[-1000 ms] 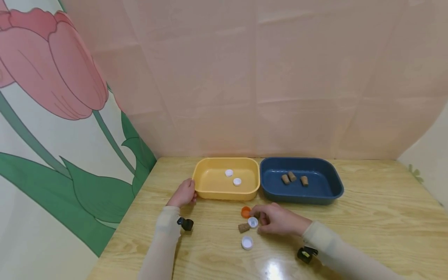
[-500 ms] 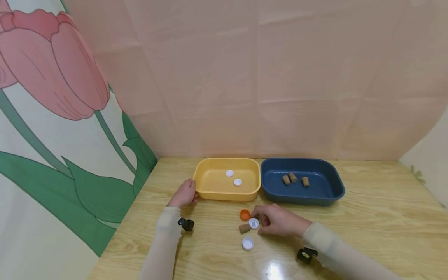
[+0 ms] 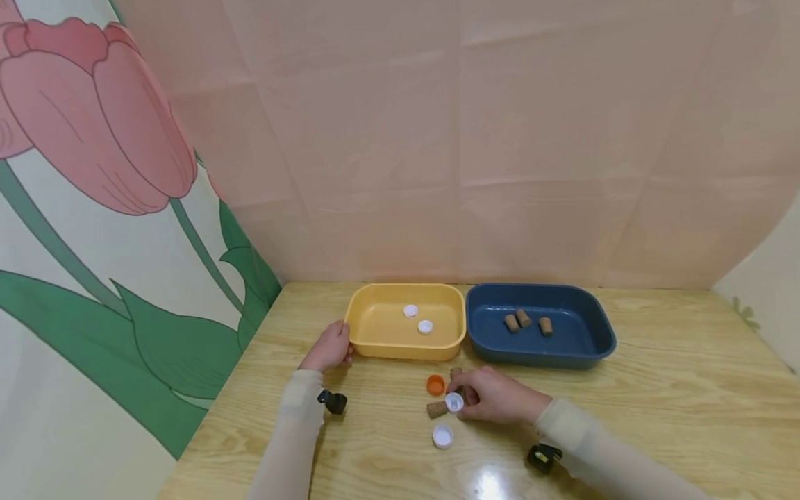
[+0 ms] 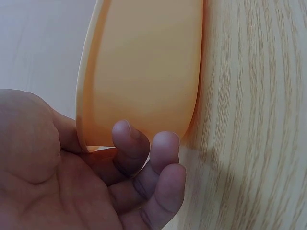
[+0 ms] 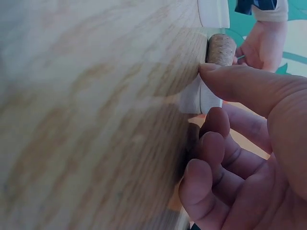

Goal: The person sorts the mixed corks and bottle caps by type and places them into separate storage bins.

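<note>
My right hand pinches a white bottle cap between thumb and forefinger, low over the table; the ribbed side of this cap shows in the right wrist view. Just left of it lies a cork, with an orange cap behind. Another cork is partly covered by the right fingers. A second white cap lies nearer the front, hollow side up. With its fingers curled at the outer wall, my left hand grips the left end of the yellow tray.
Two white caps lie inside the yellow tray. To its right stands a blue tray with three corks. Both trays are near the back edge of the wooden table, before a pinkish cloth.
My right thumb and forefinger have closed on the white cap. The right hand has shifted slightly left, and a cork beside its fingers has come into view. The left hand stays on the tray.
</note>
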`<state>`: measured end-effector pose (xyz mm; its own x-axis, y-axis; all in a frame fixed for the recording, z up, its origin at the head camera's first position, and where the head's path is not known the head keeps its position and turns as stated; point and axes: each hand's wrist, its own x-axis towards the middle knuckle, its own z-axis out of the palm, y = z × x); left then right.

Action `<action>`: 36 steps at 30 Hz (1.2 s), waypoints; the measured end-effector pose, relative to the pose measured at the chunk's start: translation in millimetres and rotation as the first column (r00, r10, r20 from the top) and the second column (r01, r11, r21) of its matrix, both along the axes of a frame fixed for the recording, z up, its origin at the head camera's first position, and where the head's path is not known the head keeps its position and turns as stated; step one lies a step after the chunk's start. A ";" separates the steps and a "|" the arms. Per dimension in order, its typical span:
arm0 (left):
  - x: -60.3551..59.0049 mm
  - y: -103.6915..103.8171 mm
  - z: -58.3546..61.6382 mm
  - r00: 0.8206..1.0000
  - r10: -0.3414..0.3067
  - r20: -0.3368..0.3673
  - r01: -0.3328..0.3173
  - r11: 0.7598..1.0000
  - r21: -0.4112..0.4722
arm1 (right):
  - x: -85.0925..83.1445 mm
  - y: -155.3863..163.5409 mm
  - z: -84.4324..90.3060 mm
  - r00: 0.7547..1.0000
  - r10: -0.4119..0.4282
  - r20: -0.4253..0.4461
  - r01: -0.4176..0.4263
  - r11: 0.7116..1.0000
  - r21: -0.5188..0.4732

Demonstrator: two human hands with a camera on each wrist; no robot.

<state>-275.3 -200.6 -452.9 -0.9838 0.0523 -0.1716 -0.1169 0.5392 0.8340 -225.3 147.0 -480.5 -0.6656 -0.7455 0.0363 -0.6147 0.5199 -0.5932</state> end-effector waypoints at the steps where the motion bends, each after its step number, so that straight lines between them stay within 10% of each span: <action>1: 0.0 0.1 -0.1 1.000 0.001 -0.001 -0.001 1.000 0.000 | 0.0 0.1 0.6 1.000 0.002 0.003 -0.002 1.000 -0.003; 36: -1.9 0.1 -2.9 1.000 0.014 -0.004 -0.014 1.000 0.012 | -18.3 -1.3 67.3 0.991 -0.092 -0.093 0.090 0.996 -0.026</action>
